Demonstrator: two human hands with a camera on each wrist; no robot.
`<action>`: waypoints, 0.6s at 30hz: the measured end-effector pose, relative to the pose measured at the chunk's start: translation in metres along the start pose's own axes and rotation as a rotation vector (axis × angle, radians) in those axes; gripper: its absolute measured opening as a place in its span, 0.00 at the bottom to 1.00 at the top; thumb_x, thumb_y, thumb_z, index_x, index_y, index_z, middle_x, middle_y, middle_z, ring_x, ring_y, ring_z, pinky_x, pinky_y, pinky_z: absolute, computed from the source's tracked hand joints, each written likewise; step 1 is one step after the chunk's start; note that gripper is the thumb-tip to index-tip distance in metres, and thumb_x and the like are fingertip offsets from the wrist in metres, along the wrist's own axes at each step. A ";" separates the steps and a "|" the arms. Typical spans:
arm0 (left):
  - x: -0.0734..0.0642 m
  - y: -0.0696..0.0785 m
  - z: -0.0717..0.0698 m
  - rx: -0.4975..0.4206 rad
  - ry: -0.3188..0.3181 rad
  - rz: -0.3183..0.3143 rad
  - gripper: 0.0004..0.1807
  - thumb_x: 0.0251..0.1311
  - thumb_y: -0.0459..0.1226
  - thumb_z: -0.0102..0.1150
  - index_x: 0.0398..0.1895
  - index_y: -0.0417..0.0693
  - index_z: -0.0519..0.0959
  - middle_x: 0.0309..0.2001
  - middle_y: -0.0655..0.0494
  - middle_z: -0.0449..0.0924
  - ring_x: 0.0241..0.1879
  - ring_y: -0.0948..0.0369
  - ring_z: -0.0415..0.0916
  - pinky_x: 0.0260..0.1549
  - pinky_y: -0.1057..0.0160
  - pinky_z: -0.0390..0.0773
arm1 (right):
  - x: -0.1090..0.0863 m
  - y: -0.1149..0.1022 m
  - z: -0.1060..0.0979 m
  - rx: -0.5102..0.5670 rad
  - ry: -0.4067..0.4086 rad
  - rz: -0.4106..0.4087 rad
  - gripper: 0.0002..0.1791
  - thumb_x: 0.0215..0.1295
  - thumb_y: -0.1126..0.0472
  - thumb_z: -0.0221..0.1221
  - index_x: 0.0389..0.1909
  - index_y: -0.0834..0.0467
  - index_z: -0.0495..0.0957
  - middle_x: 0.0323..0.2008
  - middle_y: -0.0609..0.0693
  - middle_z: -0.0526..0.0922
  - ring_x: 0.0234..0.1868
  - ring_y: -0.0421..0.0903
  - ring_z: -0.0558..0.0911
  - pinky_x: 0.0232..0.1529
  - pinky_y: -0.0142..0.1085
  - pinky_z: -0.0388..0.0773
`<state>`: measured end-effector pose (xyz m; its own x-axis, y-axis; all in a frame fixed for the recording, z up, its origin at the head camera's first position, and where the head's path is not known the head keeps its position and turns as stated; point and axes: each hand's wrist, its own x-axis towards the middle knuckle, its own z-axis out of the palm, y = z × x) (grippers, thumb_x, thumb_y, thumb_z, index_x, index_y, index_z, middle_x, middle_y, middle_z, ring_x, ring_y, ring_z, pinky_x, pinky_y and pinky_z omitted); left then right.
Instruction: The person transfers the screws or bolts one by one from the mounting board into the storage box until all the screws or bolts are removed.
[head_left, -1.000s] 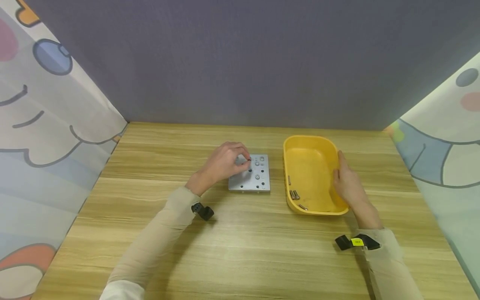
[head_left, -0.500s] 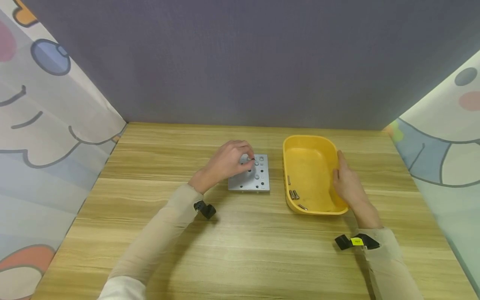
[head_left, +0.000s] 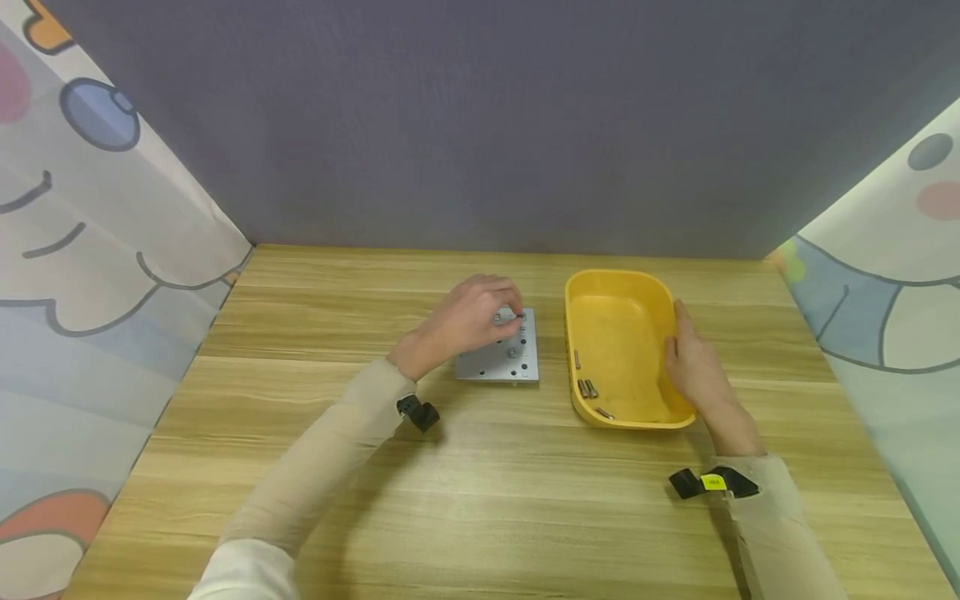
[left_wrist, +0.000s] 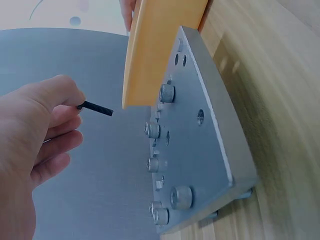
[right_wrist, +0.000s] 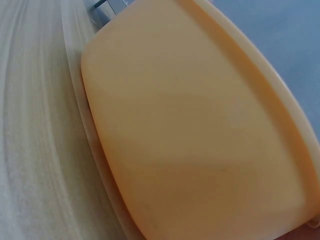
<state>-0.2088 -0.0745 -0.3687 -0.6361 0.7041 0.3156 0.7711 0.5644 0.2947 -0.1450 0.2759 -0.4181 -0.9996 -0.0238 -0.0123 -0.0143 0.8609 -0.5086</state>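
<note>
Left hand (head_left: 471,315) shifted rightward, pinching threaded dark screw (left_wrist: 98,108), perforated metal plate (left_wrist: 194,147) below

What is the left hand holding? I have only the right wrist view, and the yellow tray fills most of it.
Observer: The left hand is pinching a dark threaded screw; the left wrist view shows it clearly.
Operator: Is it touching the metal plate?
Observer: No, in the left wrist view a gap shows between the two.
Operator: My side of the tray hides what's in it. Anything inside?
Observer: Yes, the head view shows a few loose screws lying along the side nearer the plate.
</note>
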 end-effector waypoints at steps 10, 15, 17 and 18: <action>0.010 0.008 -0.002 0.036 -0.072 0.010 0.07 0.67 0.38 0.64 0.41 0.46 0.87 0.45 0.58 0.86 0.47 0.60 0.82 0.67 0.57 0.74 | -0.001 -0.001 0.000 0.007 0.002 -0.006 0.34 0.79 0.68 0.39 0.79 0.73 0.39 0.62 0.87 0.64 0.46 0.76 0.79 0.51 0.69 0.74; 0.015 0.014 -0.003 0.062 -0.081 0.034 0.05 0.66 0.37 0.64 0.40 0.47 0.87 0.44 0.59 0.86 0.48 0.60 0.83 0.66 0.58 0.74 | 0.000 -0.001 0.000 0.006 0.003 -0.008 0.34 0.79 0.68 0.39 0.79 0.73 0.39 0.62 0.87 0.64 0.48 0.77 0.78 0.53 0.69 0.73; 0.017 0.016 -0.003 0.073 -0.084 0.046 0.05 0.66 0.37 0.64 0.40 0.47 0.87 0.45 0.59 0.86 0.48 0.60 0.83 0.65 0.58 0.75 | 0.000 -0.001 0.000 0.004 0.010 -0.013 0.34 0.79 0.68 0.39 0.79 0.74 0.39 0.61 0.87 0.65 0.45 0.76 0.79 0.51 0.69 0.74; 0.018 0.017 -0.003 0.077 -0.085 0.052 0.05 0.66 0.37 0.65 0.40 0.47 0.86 0.45 0.59 0.86 0.48 0.61 0.83 0.65 0.59 0.75 | -0.001 -0.001 0.001 0.003 0.014 -0.017 0.34 0.79 0.68 0.40 0.79 0.74 0.40 0.60 0.87 0.66 0.44 0.75 0.79 0.50 0.69 0.74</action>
<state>-0.2071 -0.0535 -0.3554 -0.5927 0.7655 0.2504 0.8051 0.5551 0.2088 -0.1445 0.2745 -0.4181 -0.9995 -0.0310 0.0084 -0.0310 0.8590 -0.5111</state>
